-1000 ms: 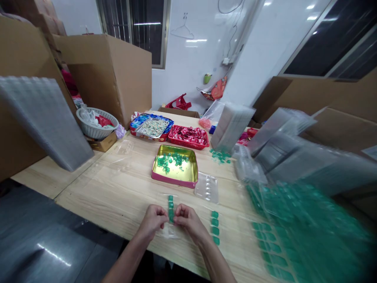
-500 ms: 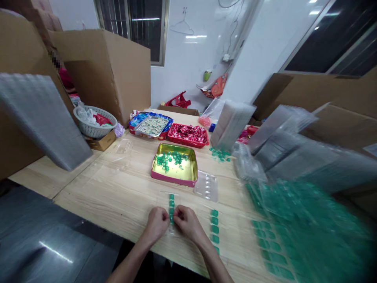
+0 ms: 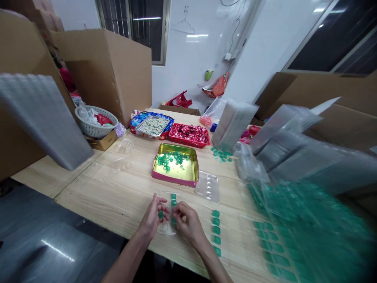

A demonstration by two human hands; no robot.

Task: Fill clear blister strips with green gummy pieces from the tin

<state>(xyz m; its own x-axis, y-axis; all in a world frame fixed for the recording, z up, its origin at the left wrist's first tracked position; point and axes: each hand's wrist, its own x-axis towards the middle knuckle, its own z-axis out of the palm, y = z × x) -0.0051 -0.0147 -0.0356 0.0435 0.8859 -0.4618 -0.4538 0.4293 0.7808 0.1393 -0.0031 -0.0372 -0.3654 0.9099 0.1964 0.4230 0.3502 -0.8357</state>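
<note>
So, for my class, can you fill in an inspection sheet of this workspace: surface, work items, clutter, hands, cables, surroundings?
Surface: pale wood-grain table.
Work items: clear tray bearing a row of green pieces; beyond it, a tin holding more.
Clutter: red tray of packets, basket at left, loose pieces right of the tin.
Hands: left hand cupped with one green piece; right hand at the row, grip unclear.
Cables: thin cable on the back wall.
Surroundings: cardboard boxes on both sides, windows behind.
</note>
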